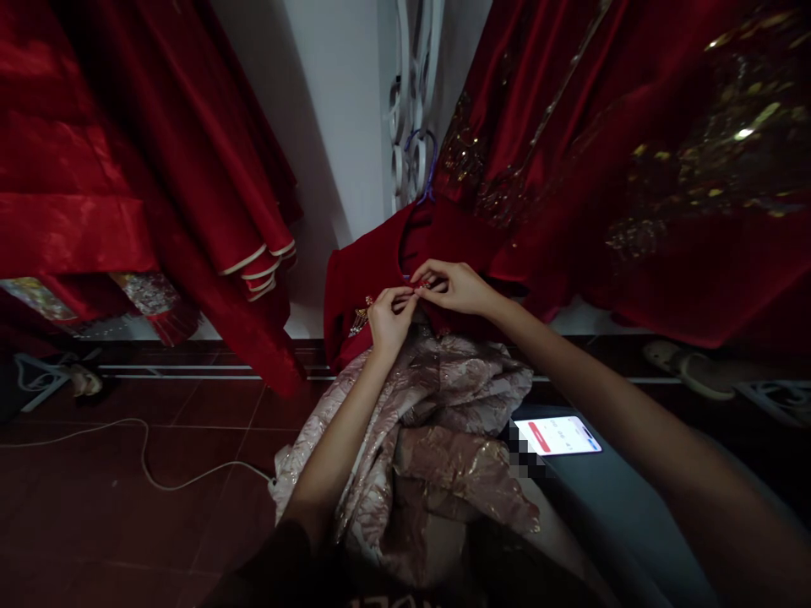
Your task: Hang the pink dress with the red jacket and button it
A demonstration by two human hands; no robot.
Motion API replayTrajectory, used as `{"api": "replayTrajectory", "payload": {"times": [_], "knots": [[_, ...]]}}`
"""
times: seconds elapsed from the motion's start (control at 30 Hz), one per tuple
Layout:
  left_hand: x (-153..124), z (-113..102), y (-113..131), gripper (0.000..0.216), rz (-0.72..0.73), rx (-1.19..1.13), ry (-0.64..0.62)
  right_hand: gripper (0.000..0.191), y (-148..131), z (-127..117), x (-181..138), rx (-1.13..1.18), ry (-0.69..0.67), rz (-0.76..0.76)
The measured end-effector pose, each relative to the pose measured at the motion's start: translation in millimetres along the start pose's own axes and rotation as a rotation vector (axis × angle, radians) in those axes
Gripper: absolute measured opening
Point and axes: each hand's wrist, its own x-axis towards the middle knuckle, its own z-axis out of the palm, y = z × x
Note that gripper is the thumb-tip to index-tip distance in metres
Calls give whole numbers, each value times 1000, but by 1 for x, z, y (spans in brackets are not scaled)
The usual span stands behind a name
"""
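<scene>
A red garment (355, 283) with gold embroidery hangs from a blue hanger (426, 160) in front of me. My left hand (388, 317) and my right hand (456, 285) meet at its front near the collar, fingertips pinched together on a small fastening on the red cloth. What the fingers pinch is too small to make out. Below my hands a pink and gold brocade fabric (437, 422) lies bunched over my lap.
Red dresses (158, 169) hang at left and sequined red gowns (634, 152) at right against a white wall. A lit phone (557, 435) lies at my right. A white cable (145, 460) crosses the dark red tiled floor. Sandals (681, 363) rest by the wall.
</scene>
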Motion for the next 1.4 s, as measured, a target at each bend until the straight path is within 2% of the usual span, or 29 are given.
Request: {"api": "replayTrajectory", "payload": {"times": [0.3,0.53,1.0,1.23,1.4], "knots": [[-2,3,0,18,3,19,51,23,1,6,0,7,14,-25],[-3,1,2,15,81,52,80,23,-4,9,0,-49,15,-75],[0,4,1,12,108,114,46,22,-3,18,-2,-133,113,-123],[3,5,-3,8,65,162,23,19,0,23,6,-167,134,-59],[3,5,1,11,71,328,9,16,-4,31,9,-227,198,-11]]}}
